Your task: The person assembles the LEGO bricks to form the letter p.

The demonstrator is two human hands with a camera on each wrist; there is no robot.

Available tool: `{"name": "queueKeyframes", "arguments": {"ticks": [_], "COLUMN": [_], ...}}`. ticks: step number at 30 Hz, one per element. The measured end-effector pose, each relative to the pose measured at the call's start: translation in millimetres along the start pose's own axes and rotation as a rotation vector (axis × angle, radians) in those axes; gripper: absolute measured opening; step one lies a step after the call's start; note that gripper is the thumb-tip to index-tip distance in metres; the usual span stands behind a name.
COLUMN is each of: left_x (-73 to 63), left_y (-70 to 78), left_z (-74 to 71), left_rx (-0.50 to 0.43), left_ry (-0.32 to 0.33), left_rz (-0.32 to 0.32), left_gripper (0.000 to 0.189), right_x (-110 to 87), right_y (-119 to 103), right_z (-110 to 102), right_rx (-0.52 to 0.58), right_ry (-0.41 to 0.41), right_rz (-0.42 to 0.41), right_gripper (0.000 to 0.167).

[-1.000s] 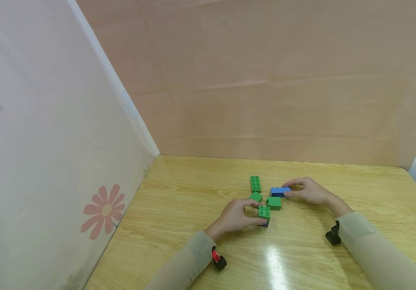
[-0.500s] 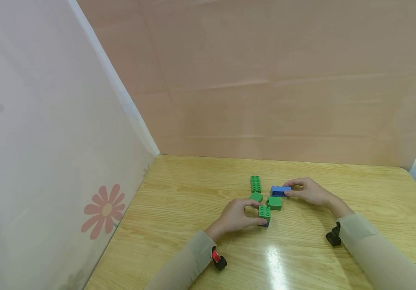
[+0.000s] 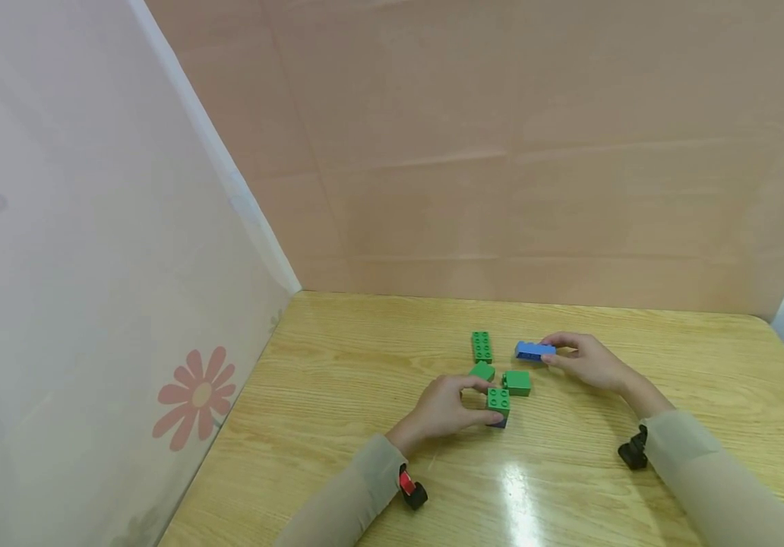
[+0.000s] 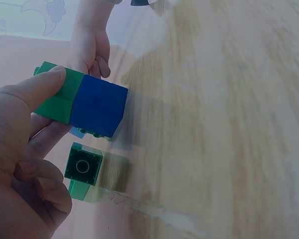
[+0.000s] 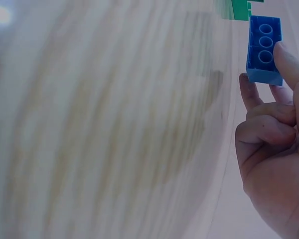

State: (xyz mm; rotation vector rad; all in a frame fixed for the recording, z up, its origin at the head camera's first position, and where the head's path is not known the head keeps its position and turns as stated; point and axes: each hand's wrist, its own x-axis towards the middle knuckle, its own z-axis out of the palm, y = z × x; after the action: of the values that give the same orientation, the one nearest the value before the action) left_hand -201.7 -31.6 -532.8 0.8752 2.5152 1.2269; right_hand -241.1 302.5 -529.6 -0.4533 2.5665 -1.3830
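My left hand (image 3: 443, 406) grips a small stack between thumb and fingers: a green building brick (image 3: 498, 398) on top of a blue brick (image 4: 99, 106). In the left wrist view the thumb presses on the green part. Farther back, my right hand (image 3: 586, 362) pinches a long blue brick (image 3: 532, 351) by its right end. The right wrist view shows this brick's hollow underside, with round tubes inside. Between the hands a green brick (image 3: 517, 384) lies on its side, studs to the left. Another green brick (image 3: 483, 371) is just behind my left fingers.
A long green brick (image 3: 482, 347) lies studs up toward the back. Everything rests on a wood-grain table (image 3: 365, 349). A tan backdrop (image 3: 501, 190) rises behind the table, and a pale flowered sheet (image 3: 112, 304) hangs on the left.
My right hand has tilted the long blue brick and moved it back and a little to the right. My left hand and its stack stay where they were.
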Motion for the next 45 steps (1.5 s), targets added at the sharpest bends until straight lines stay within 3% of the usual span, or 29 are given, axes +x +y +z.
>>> {"name": "queueKeyframes", "arguments": {"ticks": [8,25,34,45], "left_x": [0.5,-1.6,-0.9,0.3], "left_y": [-1.0,-1.7,-2.2,-2.1], "left_z": [-0.2,1.0,2.1,2.5], "left_rx": [-0.015,-0.029,-0.041,-0.043], "left_ry": [-0.004,-0.005,-0.005,0.004], "left_rz": [-0.005,-0.013,-0.010,0.011], "left_gripper": [0.048,0.044,0.042,0.043], "right_x": [-4.0,-23.7,-36.5,-42.8], "right_y": [-7,-50,-73,-80], "right_z": [1,11,23,37], "right_rx": [-0.004,-0.057,-0.068,-0.110], "right_ry": [0.029,0.122,0.189,0.253], "right_rz": [0.015,-0.032,-0.145,-0.330], "right_gripper": [0.044,0.039,0.030,0.033]}}
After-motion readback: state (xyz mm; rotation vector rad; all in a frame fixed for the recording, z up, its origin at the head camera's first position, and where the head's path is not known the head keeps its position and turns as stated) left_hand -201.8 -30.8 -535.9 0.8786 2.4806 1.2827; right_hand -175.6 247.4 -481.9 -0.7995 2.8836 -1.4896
